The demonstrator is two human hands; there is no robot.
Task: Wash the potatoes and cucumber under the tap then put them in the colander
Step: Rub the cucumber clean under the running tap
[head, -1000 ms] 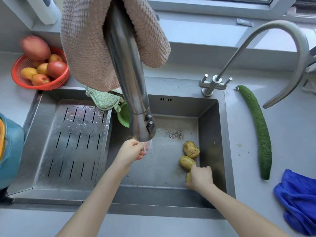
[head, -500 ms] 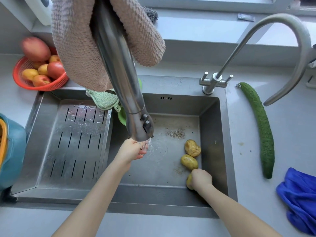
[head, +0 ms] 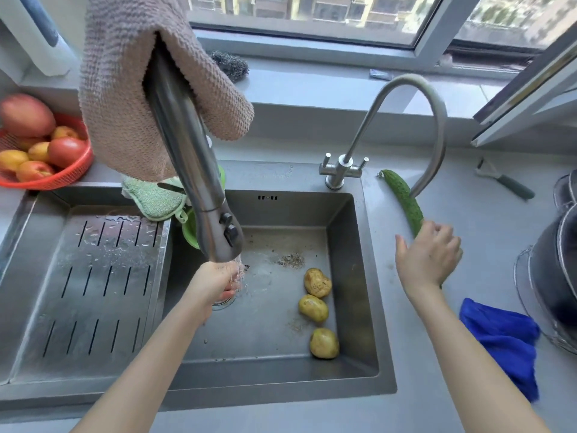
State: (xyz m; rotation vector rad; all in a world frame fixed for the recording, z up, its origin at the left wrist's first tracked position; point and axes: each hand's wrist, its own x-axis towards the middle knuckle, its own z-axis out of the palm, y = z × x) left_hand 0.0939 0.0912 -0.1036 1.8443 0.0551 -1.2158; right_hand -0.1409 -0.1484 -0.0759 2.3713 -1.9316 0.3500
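Note:
Three potatoes lie in the sink along its right side: a far one, a middle one and a near one. The cucumber rests on the counter right of the sink. My right hand hovers over the cucumber's near end, fingers spread, holding nothing. My left hand is under the running tap, fingers curled in the water; nothing is visibly held in it. A green colander peeks out behind the tap, mostly hidden.
A slotted drain board covers the sink's left half. A red fruit basket sits at back left. A second curved tap arches over the cucumber. A blue cloth, a peeler and pots are on the right.
My right hand let go of the near potato in the sink and moved right onto the counter above the cucumber. The left hand stayed under the tap. The view tilted up.

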